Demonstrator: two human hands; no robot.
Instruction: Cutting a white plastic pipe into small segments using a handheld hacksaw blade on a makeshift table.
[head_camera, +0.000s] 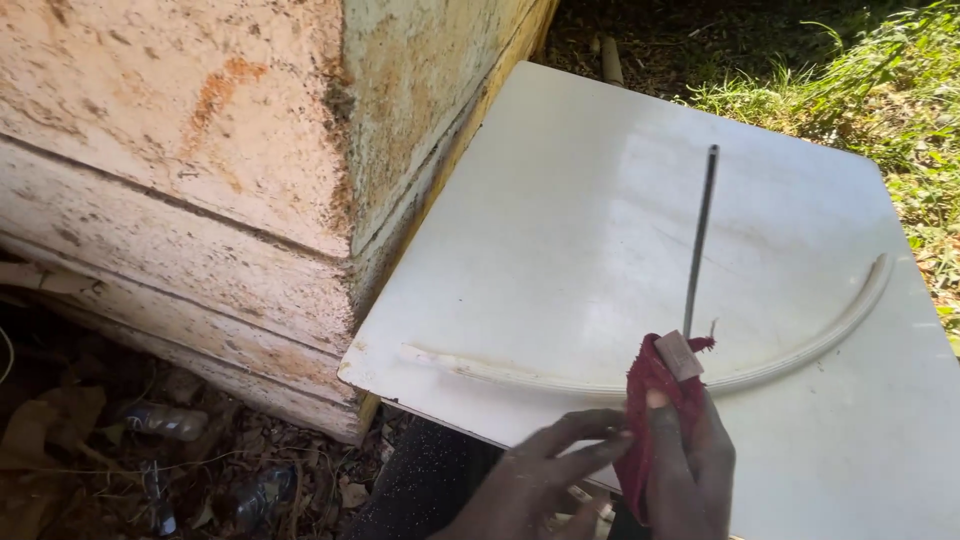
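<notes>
The right hand (690, 465) grips a red cloth (645, 420) wrapped around a thin grey metal rod (698, 240), padding the grasp, over the white desk (560, 230); the left hand (545, 480) lies open just beside, near.

Glossy white panel (600, 200), metal rod (698, 240)

Two hands are showing at the bottom edge: one left hand (545, 480) and one right hand (690, 470). One red cloth (645, 420) is sitting in the right hand's grip, together with one thin metal rod (698, 235) carrying one small pale block (679, 355). One white panel (600, 250) is lying flat, bearing one curved raised ridge (800, 350). One weathered wall (200, 150) is standing beside it. Two discarded plastic bottles (165, 420) are lying among the dead leaves.
</notes>
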